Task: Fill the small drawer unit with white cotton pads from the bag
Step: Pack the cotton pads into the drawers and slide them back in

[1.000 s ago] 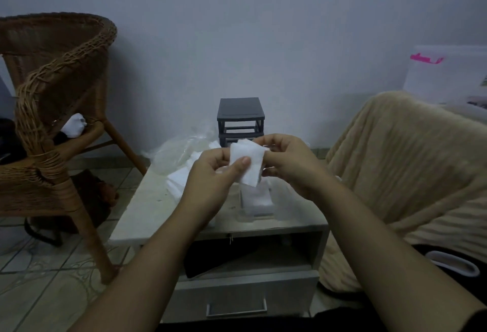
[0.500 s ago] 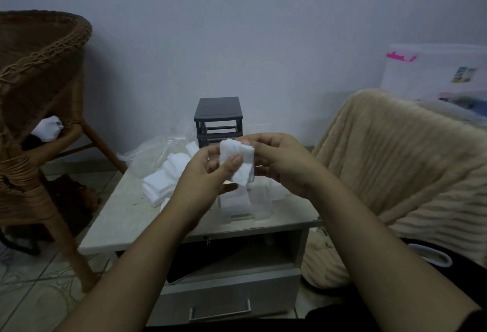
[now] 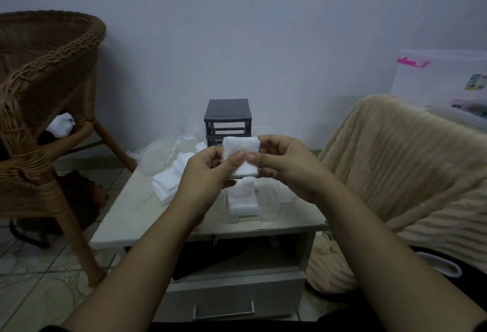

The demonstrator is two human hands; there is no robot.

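Both hands hold a small stack of white cotton pads (image 3: 241, 154) in the air above the low table (image 3: 131, 215). My left hand (image 3: 208, 171) pinches its left side with the thumb on the front. My right hand (image 3: 283, 163) pinches its right side. Behind the pads stands the dark drawer unit frame (image 3: 228, 117) with its slots open. Below my hands a clear pulled-out drawer (image 3: 268, 208) on the table holds white pads (image 3: 243, 197). More loose pads (image 3: 168, 181) lie to the left beside the clear plastic bag (image 3: 158, 152).
A wicker chair (image 3: 44, 89) stands at the left with a white bundle on its seat. A beige ribbed blanket (image 3: 395, 163) covers a seat at the right, with a clear storage box (image 3: 442, 79) behind it. The table has a lower shelf and drawer (image 3: 232, 294).
The view swung left then back. The pad stack turned to face me squarely and both thumbs now meet on its front.
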